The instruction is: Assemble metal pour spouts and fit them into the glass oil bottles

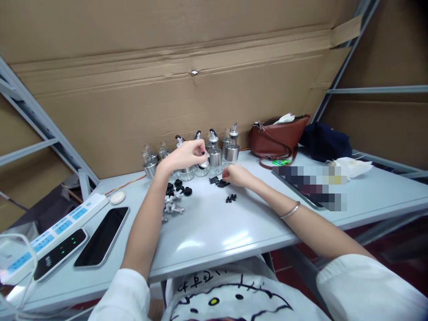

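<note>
My left hand (187, 154) is raised above the table, its fingertips pinched on a small metal spout part (205, 155) just in front of a row of glass bottles with steel collars (214, 154). My right hand (236, 174) rests on the grey table (214, 223), fingers curled onto a cluster of small black caps (219, 182). More black caps (230, 198) lie just in front of it. Black rings (179, 187) and silver spout pieces (172, 205) are scattered under my left forearm.
A phone (102, 236), a power bank (60, 253) and a power strip (56, 227) lie at the left front. A brown bag (277, 136), dark cloth (324, 140) and a tablet (307, 187) sit at the right back. Cardboard walls the rear.
</note>
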A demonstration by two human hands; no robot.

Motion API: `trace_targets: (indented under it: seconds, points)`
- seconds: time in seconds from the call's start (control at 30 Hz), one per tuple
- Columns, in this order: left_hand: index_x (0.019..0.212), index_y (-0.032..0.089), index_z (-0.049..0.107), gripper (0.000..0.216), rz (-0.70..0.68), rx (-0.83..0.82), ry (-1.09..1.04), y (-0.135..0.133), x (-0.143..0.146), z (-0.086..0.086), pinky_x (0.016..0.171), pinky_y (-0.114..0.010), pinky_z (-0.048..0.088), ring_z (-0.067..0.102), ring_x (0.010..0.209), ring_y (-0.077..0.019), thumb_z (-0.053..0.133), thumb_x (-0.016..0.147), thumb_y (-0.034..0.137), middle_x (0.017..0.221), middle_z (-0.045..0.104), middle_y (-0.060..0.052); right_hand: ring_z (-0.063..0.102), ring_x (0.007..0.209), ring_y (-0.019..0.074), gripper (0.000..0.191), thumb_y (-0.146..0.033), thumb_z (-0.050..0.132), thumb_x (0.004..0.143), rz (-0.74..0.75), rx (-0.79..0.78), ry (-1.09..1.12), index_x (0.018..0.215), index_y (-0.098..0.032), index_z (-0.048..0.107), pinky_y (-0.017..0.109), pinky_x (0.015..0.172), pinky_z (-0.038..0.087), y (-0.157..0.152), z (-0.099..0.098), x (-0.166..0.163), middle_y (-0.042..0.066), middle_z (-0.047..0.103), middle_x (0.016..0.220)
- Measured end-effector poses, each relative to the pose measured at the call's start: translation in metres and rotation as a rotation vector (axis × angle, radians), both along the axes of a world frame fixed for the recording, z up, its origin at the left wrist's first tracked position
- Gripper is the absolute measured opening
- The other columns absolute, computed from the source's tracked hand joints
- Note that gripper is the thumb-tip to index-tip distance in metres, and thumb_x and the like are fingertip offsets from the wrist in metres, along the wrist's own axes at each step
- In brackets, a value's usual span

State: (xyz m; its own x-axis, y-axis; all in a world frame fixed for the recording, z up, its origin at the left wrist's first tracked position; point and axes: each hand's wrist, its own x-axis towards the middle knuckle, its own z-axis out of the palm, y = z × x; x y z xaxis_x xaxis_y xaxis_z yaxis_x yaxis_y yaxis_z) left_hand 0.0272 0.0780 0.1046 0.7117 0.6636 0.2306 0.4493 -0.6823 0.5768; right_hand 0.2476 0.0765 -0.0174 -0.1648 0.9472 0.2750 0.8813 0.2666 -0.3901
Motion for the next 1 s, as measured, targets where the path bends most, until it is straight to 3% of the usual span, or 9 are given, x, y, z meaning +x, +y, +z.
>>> trace_targets:
  seconds: [0.17,0.33,0.43,0.57,0.73,1.0]
  points:
    - [0.082,0.019,0.048,0.012,-0.021,0.010,-0.023,0.003,0.000,-0.002,0.063,-0.025,0.043,0.057,0.067,-0.0131,0.054,0.074,0.025,0.071,0.061,0.000,0.061,0.058,0.0200,0.016,-0.004,0.063,0.058,0.005,0.014,0.147,0.052,-0.017,0.059,0.028,0.056,0.044,-0.003,0.011,0.000,0.004,0.063,0.055]
    - [0.086,0.018,0.050,0.017,-0.019,0.026,0.009,0.008,0.000,-0.004,0.068,-0.027,0.045,0.058,0.073,-0.0146,0.050,0.081,0.034,0.079,0.062,-0.002,0.064,0.063,0.0164,0.007,-0.017,0.061,0.069,0.065,0.034,0.392,0.064,-0.017,0.056,0.026,0.057,0.049,-0.012,0.029,-0.009,0.003,0.067,0.065]
    - [0.088,0.018,0.050,0.018,-0.019,-0.064,0.125,0.007,0.001,-0.005,0.065,-0.027,0.045,0.061,0.073,-0.0159,0.049,0.083,0.035,0.082,0.065,-0.004,0.061,0.058,0.0128,0.017,-0.031,0.066,0.071,0.193,0.043,0.701,0.074,-0.017,0.059,0.024,0.053,0.050,-0.022,0.039,-0.017,0.001,0.067,0.068]
    - [0.088,0.018,0.050,0.017,-0.021,-0.250,0.212,0.000,0.005,-0.003,0.057,-0.025,0.045,0.061,0.069,-0.0161,0.049,0.082,0.033,0.084,0.065,-0.004,0.052,0.045,0.0081,0.029,-0.036,0.079,0.059,0.333,0.012,1.065,0.072,-0.016,0.062,0.023,0.045,0.046,-0.033,0.047,-0.025,-0.003,0.062,0.058]
    - [0.089,0.015,0.052,0.020,-0.102,-0.255,0.229,-0.009,0.011,0.002,0.057,-0.022,0.041,0.058,0.075,-0.0149,0.050,0.082,0.033,0.085,0.064,-0.006,0.052,0.044,0.0083,0.033,-0.036,0.083,0.053,0.361,-0.020,1.137,0.068,-0.015,0.063,0.023,0.045,0.046,-0.037,0.048,-0.030,-0.004,0.061,0.052]
    - [0.092,0.013,0.054,0.024,-0.111,-0.220,0.245,-0.010,0.010,0.003,0.058,-0.022,0.039,0.057,0.075,-0.0145,0.050,0.081,0.034,0.087,0.065,-0.007,0.055,0.045,0.0097,0.033,-0.038,0.084,0.052,0.355,0.002,1.130,0.064,-0.015,0.063,0.025,0.048,0.049,-0.039,0.050,-0.030,-0.002,0.062,0.052]
